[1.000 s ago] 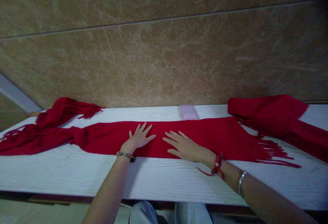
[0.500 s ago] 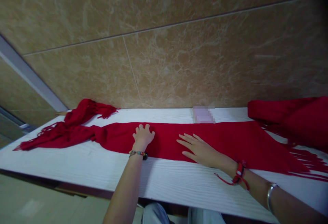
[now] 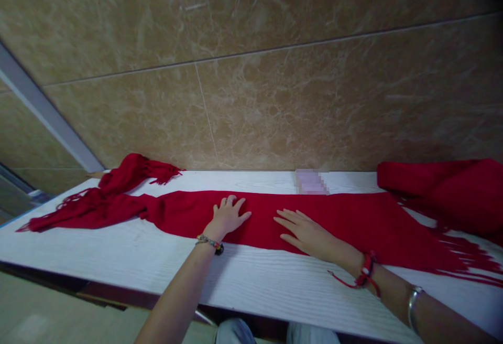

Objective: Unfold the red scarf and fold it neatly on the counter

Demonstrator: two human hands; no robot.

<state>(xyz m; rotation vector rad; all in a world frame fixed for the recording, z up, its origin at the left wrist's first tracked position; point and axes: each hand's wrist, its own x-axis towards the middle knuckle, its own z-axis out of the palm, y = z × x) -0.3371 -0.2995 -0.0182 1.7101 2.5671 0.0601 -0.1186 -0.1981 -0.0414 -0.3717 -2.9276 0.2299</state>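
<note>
A long red scarf [image 3: 349,223] with fringed ends lies stretched across the white table [image 3: 251,276]. Its middle is spread flat, while the left part is narrow and bunched. My left hand [image 3: 228,217] rests on the middle of the cloth, fingers spread. To its right, my right hand [image 3: 304,233] lies flat on the same scarf, fingers stretched out and pointing left. Neither hand grips the fabric. Beaded and red cord bracelets are on my wrists, with a silver bangle on the right forearm.
At the right end a folded red cloth [image 3: 444,186] lies on the table by the scarf's fringe. A bunched red fringed piece [image 3: 131,173] is at the left back. Near the tiled wall [image 3: 283,113] sits a small blurred pinkish item [image 3: 312,182]. The table's front edge is close to my legs.
My left hand's fingers have opened out from a more curled pose and turned toward the right. My right hand stays flat in nearly the same place on the scarf.
</note>
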